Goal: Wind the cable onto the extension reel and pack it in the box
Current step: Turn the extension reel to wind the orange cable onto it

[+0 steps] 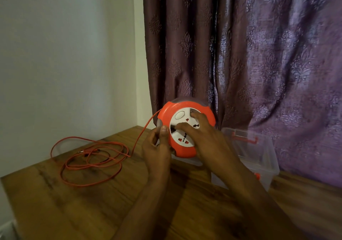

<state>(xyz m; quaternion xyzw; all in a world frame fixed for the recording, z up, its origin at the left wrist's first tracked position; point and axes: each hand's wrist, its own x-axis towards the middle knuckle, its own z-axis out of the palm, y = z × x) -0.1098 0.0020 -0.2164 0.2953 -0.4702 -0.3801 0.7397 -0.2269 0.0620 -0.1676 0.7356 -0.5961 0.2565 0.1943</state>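
Observation:
An orange extension reel (185, 150) with a white socket face stands on edge above the wooden table (74, 202). My left hand (157, 147) grips its lower left rim, thumb on the front. My right hand (205, 136) lies over the white face with fingers curled into its recesses. An orange cable (92, 162) runs from the reel's left side down to loose loops on the table at the left. A clear plastic box (266, 158) with orange latches sits behind my right hand.
A pale wall stands at the left and a purple patterned curtain (259, 54) hangs behind the table. The clear lid (187, 161) lies under the reel. The table's left edge runs close to the cable loops.

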